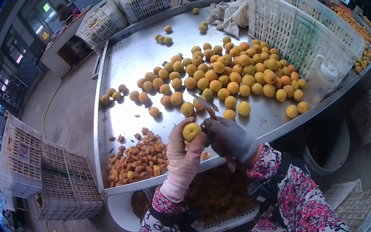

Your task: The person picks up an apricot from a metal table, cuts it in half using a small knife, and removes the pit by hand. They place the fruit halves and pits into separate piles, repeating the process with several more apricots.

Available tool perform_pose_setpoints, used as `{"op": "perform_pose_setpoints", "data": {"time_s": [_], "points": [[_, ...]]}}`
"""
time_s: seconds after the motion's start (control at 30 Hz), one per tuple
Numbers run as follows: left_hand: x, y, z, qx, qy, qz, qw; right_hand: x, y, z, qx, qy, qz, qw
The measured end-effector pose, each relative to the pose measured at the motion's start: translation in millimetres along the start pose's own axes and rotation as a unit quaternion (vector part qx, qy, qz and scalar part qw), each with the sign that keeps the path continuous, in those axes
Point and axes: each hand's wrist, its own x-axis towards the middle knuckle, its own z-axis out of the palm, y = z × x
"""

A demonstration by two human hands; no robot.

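Left hand fingers gripping one apricot, right hand closed on one knife, one pit pile

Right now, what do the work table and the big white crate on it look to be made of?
Table: looks like bare sheet metal, probably stainless steel, going by its grey sheen and soft reflections. White crate: likely moulded plastic, matte, with lattice walls you can see through.
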Motion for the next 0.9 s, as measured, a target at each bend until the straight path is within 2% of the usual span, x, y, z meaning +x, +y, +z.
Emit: {"op": "perform_pose_setpoints", "data": {"time_s": [0.07,0.1,0.13,0.17,0.2,0.23,0.3,0.33,0.7,0.77,0.9], "points": [[-0.8,16.5,-4.3,0.037,0.015,-0.07,0.997,5.1,3.4,-5.4,-0.044,0.006,-0.1,0.994],[0.2,16.4,-8.2,0.037,0.016,-0.071,0.997,9.1,8.6,-9.5,-0.044,0.006,-0.099,0.994],[1.2,15.4,-12.4,0.024,0.008,-0.065,0.998,13.8,15.1,-14.4,-0.185,0.032,-0.231,0.955],[2.7,15.5,-16.3,0.01,-0.001,-0.058,0.998,15.8,18.8,-18.5,-0.319,0.058,-0.354,0.877],[3.4,21.2,-18.6,-0.006,-0.005,-0.105,0.994,2.4,9.0,-15.6,-0.371,0.052,-0.315,0.872],[4.6,22.2,-23.0,-0.005,-0.005,-0.105,0.994,-3.7,5.8,-13.9,-0.37,0.051,-0.316,0.872],[6.7,23.0,-31.5,-0.02,-0.088,-0.135,0.987,-11.5,6.4,-10.8,-0.405,0.013,-0.301,0.863],[8.2,23.5,-33.9,-0.024,-0.108,-0.133,0.985,-8.8,12.8,-12.0,-0.414,0.018,-0.332,0.847],[9.5,35.8,-45.3,-0.004,-0.135,-0.168,0.976,-20.6,9.3,-12.9,-0.472,-0.007,-0.281,0.836],[7.9,35.9,-48.2,0.015,-0.137,-0.168,0.976,-23.4,4.6,-12.3,-0.525,-0.01,-0.209,0.825],[6.5,34.7,-52.8,0.033,-0.161,-0.17,0.972,-27.0,4.9,-9.3,-0.561,-0.011,-0.19,0.806]]}}
